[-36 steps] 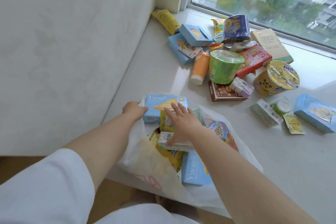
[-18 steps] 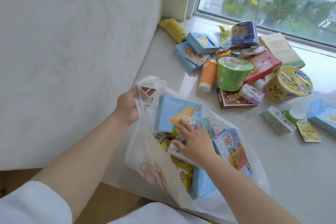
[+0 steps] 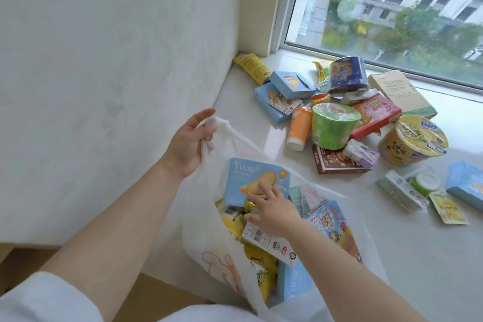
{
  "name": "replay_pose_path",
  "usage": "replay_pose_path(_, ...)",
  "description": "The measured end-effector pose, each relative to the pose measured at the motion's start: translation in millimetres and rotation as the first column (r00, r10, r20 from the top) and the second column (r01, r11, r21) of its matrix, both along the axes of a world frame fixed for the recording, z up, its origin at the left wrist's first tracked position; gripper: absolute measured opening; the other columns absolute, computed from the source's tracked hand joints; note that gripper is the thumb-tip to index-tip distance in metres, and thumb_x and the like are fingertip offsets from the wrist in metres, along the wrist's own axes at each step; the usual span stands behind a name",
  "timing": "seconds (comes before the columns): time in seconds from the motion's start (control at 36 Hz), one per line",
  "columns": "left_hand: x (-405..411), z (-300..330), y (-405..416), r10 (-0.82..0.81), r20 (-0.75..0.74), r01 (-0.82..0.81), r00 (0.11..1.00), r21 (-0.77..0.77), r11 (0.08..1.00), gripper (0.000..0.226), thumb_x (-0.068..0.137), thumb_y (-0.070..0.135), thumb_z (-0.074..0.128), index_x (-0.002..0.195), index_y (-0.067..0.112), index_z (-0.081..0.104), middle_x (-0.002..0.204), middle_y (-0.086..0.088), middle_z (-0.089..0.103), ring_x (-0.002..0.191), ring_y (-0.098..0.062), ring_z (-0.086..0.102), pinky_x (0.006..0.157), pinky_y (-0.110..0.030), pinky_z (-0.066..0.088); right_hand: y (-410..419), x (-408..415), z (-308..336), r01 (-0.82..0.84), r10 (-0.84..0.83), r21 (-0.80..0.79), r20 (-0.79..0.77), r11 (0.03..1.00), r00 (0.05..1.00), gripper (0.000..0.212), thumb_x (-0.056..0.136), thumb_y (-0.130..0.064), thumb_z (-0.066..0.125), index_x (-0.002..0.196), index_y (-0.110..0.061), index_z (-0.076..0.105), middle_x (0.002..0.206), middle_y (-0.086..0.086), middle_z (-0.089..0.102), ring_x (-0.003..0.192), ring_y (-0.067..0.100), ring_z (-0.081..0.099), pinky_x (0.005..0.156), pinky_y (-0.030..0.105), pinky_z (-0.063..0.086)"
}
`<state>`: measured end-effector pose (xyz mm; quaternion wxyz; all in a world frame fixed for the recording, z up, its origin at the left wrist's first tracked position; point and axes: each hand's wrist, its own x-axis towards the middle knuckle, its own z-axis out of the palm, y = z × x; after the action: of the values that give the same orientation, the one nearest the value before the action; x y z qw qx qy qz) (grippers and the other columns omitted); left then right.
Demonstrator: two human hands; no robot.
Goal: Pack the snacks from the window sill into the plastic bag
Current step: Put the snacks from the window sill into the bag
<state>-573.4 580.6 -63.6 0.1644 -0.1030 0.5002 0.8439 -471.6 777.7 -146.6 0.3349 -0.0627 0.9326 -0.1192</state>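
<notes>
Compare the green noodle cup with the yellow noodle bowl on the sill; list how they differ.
The green noodle cup is narrower and taller in shape; the yellow noodle bowl is wider and squatter. The green cup sits in the middle of the pile, touching the orange bottle and the red box; the yellow bowl sits at the pile's right edge. Lid colours match their bodies: green versus yellow. Both are tilted, sealed with printed lids, and still on the window sill, not bagged.

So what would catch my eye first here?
Probably the white plastic bag in the foreground, stuffed with bright snack packs: the left hand holds its handle up while the right hand reaches inside by a blue box. Behind, a colourful heap of snacks sits on the sill, led by a green cup.
</notes>
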Motion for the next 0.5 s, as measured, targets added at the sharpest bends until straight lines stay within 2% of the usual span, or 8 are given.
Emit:
replay_pose_path(0.08,-0.7,-13.3,-1.8,0.106,-0.016,-0.104,0.994,-0.359,0.928,0.032,0.092,-0.003,0.049,0.094,0.025,0.065,0.083,0.001,0.058,0.074,-0.011,0.052,0.071,-0.025,0.045,9.4,-2.6,3.0,-0.003,0.002,-0.012,-0.137,1.0,0.991,0.049,0.095,-0.05,0.034,0.14,-0.031,0.04,0.147,-0.007,0.034,0.135,0.021,0.031,0.103,0.039,0.035)
replay_pose_path(0.17,0.4,-23.3,0.4,0.092,-0.062,-0.111,0.994,-0.598,0.794,0.027,0.092,0.003,0.051,0.097,0.025,0.066,0.105,0.001,0.063,0.098,-0.015,0.056,0.09,-0.031,0.045,25.3,-3.9,11.9,0.102,-0.113,-0.05,-0.45,0.994,0.886,0.029,0.091,-0.032,0.052,0.115,-0.019,0.062,0.116,0.0,0.059,0.11,0.025,0.052,0.087,0.037,0.043)
replay_pose_path(0.19,0.8,-24.0,2.7,0.092,-0.076,-0.12,0.993,-0.634,0.764,0.027,0.091,0.002,0.05,0.097,0.023,0.066,0.103,0.002,0.063,0.096,-0.014,0.056,0.088,-0.028,0.045,31.4,-4.7,14.0,0.148,-0.146,-0.042,-0.561,0.988,0.815,0.022,0.083,-0.024,0.064,0.103,-0.015,0.066,0.103,0.003,0.063,0.098,0.028,0.058,0.078,0.039,0.046)
replay_pose_path(0.25,-0.4,-22.6,8.9,0.107,-0.118,-0.159,0.987,-0.68,0.716,0.028,0.087,0.0,0.049,0.089,0.023,0.064,0.092,0.004,0.062,0.084,-0.011,0.055,0.074,-0.02,0.044,45.9,-6.9,18.1,0.265,-0.198,0.008,-0.644,0.964,0.739,0.025,0.065,-0.014,0.077,0.088,-0.014,0.068,0.091,0.005,0.063,0.084,0.03,0.06,0.067,0.038,0.048)
replay_pose_path(0.31,-2.3,-18.7,15.0,0.107,-0.156,-0.186,0.982,-0.703,0.687,0.028,0.086,0.001,0.051,0.079,0.026,0.06,0.081,0.007,0.058,0.071,-0.008,0.051,0.062,-0.018,0.041,57.7,-9.1,21.7,0.36,-0.264,0.058,-0.576,0.931,0.774,0.021,0.076,-0.016,0.068,0.097,-0.016,0.067,0.114,0.006,0.058,0.108,0.03,0.052,0.085,0.039,0.044)
replay_pose_path(0.36,-5.3,-15.0,18.8,0.108,-0.187,-0.21,0.976,-0.713,0.669,0.026,0.085,0.003,0.054,0.075,0.027,0.057,0.074,0.006,0.053,0.065,-0.007,0.047,0.058,-0.018,0.038,70.8,-10.7,16.9,0.365,-0.277,0.138,-0.428,0.921,0.861,0.028,0.09,-0.021,0.049,0.112,-0.021,0.066,0.14,0.003,0.04,0.132,0.026,0.03,0.103,0.036,0.03)
replay_pose_path(0.44,-8.5,-10.4,22.3,0.109,-0.241,-0.253,0.964,-0.717,0.65,0.02,0.085,0.005,0.057,0.08,0.025,0.057,0.068,0.005,0.044,0.06,-0.009,0.041,0.057,-0.019,0.036,83.5,-8.3,11.2,0.303,-0.25,0.22,-0.24,0.927,0.938,0.041,0.091,-0.017,0.041,0.129,-0.021,0.057,0.151,0.001,0.03,0.141,0.023,0.018,0.111,0.036,0.021)
replay_pose_path(0.5,-8.5,-9.4,24.0,0.113,-0.267,-0.275,0.957,-0.712,0.646,0.014,0.086,0.007,0.057,0.09,0.021,0.058,0.069,0.006,0.041,0.061,-0.009,0.04,0.059,-0.02,0.036,88.5,-8.1,9.0,0.297,-0.253,0.232,-0.198,0.926,0.947,0.047,0.089,-0.01,0.041,0.134,-0.016,0.05,0.149,0.001,0.033,0.139,0.022,0.024,0.11,0.036,0.024)
